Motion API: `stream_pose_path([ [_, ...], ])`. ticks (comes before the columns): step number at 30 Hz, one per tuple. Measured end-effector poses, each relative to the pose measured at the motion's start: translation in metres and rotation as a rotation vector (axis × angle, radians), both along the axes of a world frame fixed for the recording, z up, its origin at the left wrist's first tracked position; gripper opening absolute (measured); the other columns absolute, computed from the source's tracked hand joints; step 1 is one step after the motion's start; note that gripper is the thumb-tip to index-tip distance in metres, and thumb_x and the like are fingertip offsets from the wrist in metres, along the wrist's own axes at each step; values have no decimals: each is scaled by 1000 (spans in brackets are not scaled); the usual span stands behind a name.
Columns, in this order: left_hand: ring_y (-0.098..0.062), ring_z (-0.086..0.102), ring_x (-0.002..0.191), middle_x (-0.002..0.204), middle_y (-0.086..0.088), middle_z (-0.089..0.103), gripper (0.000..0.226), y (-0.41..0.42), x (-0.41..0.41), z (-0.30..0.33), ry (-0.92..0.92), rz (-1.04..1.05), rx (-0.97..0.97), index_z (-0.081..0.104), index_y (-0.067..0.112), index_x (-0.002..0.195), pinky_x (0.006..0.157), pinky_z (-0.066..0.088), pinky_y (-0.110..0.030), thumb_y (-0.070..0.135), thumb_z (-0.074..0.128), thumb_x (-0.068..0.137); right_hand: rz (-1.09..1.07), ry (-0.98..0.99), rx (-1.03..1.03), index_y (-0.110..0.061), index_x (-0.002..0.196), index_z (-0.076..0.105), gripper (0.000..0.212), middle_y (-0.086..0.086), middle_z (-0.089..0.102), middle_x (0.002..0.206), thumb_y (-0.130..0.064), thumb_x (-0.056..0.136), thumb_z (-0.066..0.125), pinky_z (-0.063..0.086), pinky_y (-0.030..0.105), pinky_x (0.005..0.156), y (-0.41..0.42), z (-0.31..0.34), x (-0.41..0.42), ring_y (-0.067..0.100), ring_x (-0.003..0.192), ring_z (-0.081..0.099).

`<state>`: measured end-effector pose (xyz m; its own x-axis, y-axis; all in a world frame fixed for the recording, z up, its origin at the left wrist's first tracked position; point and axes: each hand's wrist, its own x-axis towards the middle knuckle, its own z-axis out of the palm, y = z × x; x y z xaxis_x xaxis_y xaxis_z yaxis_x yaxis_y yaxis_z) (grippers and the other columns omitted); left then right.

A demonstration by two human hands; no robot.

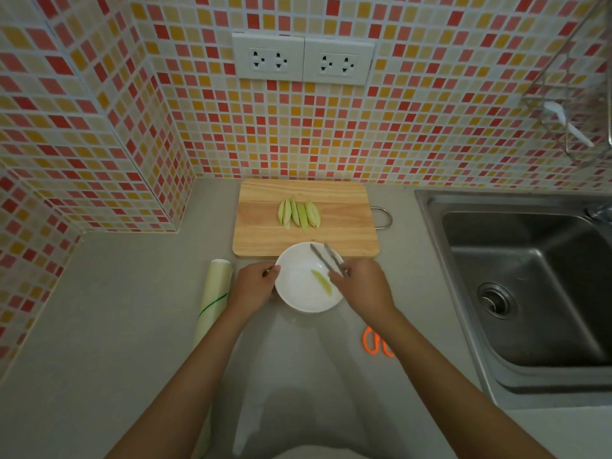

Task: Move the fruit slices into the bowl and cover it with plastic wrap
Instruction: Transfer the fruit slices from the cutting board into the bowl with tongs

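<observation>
- My left hand (253, 286) holds the left rim of the white bowl (298, 299), thumb curled over its edge, fingers round the outside.
- My right hand (359, 286) grips a pair of metal tongs (326, 258) by the handle end; their two arms stand slightly apart and point far-left over the bowl, with nothing between the tips.
- One green fruit slice (322, 282) lies inside the bowl, right of its centre, just beside my right-hand fingers.
- The other fruit slices (299, 214) lie in a tight row on the wooden cutting board (347, 233), in its far half, touching one another. I count about six, though they overlap too much to be sure.
- The bowl sits on the grey tabletop (116, 326), its far rim overlapping the near edge of the board.
- The roll of plastic wrap (215, 293) lies on the tabletop just left of my left hand, running near to far; my left forearm hides its near part.
- Orange-handled scissors (372, 341) lie near and to the right of the bowl, partly under my right forearm.
- A steel sink (530, 260) fills the right side, well apart from the bowl.
- On the tiled wall beyond the board are two white double sockets (303, 59).
- A wire rack (563, 104) holding a white utensil hangs on the wall at far right.
</observation>
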<state>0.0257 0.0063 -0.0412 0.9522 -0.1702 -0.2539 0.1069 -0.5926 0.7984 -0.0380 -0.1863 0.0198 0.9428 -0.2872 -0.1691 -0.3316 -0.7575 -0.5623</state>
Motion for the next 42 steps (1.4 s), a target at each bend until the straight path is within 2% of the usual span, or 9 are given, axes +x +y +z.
stream_pose_path([
  [5,-24,64,66,76,-7,70,27,0,0,-1,-13,4,-3,73,12,96,73,53,-39,23,48,97,-111,-26,-24,-11,52,38,40,-1,38,52,-19,83,62,21,25,44,-11,2,75,18,51,41],
  [11,-20,63,62,77,-2,69,27,1,1,-2,-6,6,-4,73,14,103,73,55,-39,24,49,97,-63,84,-144,-7,76,56,12,5,53,75,-14,86,59,36,29,57,-2,-20,108,25,73,54],
  [16,-18,63,61,73,1,69,27,1,1,-4,-2,11,-18,73,15,100,70,54,-37,25,48,97,-10,79,-232,-13,58,38,33,5,51,74,-5,86,54,33,29,56,3,-24,112,24,71,50],
  [22,-28,68,71,83,-10,73,28,1,1,-3,12,19,-22,73,12,98,74,57,-46,25,49,97,-80,-30,-6,-14,49,33,41,0,35,52,-7,82,56,19,27,45,-4,-8,82,19,52,39],
  [26,-23,66,65,73,0,69,26,1,0,-2,14,18,-23,72,18,93,75,56,-41,26,48,97,-50,-96,120,-16,47,33,45,-4,26,45,-12,82,60,17,29,46,1,-1,19,10,44,25],
  [29,-24,66,65,70,-3,68,26,1,0,-1,21,24,-18,70,17,85,73,53,-37,25,49,96,-9,-44,106,-13,51,48,33,-2,36,47,-14,82,61,26,29,50,6,-6,-21,14,49,37],
  [33,-19,60,58,68,-1,66,26,0,0,-1,29,32,-26,72,13,93,67,47,-31,24,49,97,19,57,9,-3,65,61,27,7,49,59,-22,85,60,31,29,55,13,-13,-34,20,58,47],
  [38,-23,62,61,69,-2,65,25,0,0,0,39,33,-48,71,11,93,70,51,-35,22,49,97,-61,-74,-41,-11,60,48,33,-2,40,51,-28,86,60,22,26,46,4,1,15,19,53,42],
  [42,-25,65,65,74,-6,69,25,1,0,-1,34,21,-36,71,13,93,73,53,-38,23,48,97,1,7,-200,-12,55,37,38,3,47,62,-18,86,58,25,26,48,5,3,73,27,67,54],
])
